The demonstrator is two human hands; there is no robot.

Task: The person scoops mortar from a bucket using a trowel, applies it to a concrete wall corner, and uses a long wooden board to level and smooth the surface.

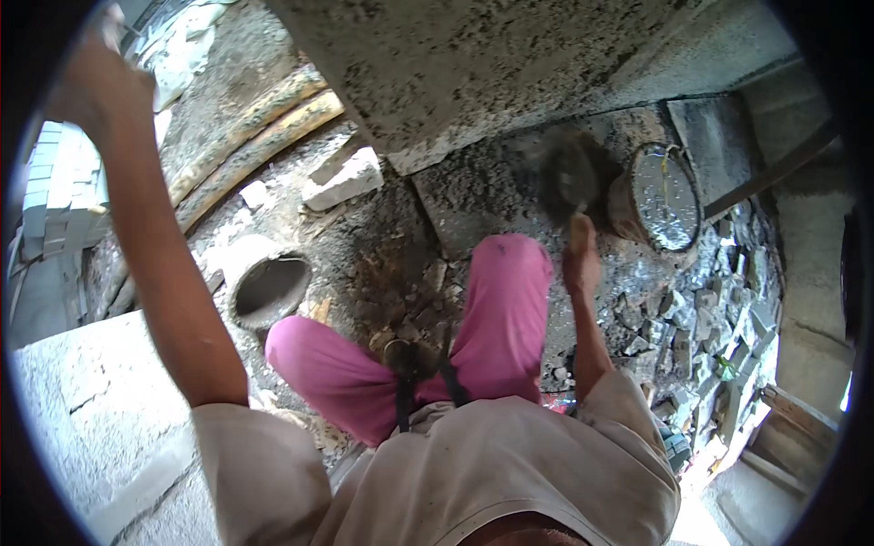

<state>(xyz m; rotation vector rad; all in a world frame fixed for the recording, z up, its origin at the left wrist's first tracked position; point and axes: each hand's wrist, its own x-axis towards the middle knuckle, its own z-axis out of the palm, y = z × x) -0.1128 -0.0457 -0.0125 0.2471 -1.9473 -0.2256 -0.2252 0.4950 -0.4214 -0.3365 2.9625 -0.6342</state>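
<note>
My right hand (581, 259) is closed round the handle of a trowel (575, 175). Its dark, rounded blade is smeared by motion above the mortar-spattered ground. Just right of it stands a round bucket (622, 207) holding wet, shiny grey liquid. My left arm reaches far out to the upper left. At the dark rim of the picture my left hand (105, 82) is bent at the wrist; its fingers are partly cut off and unclear. Below that arm a pale tub (244, 259) lies tilted, with grey mortar inside.
A rough, mortar-coated slab (510, 73) juts in from the top. Two bamboo poles (255, 136) lie at the left beside a white block (344, 182). Broken rubble (701, 337) is heaped at the right. A pale block wall (109, 409) runs along the lower left.
</note>
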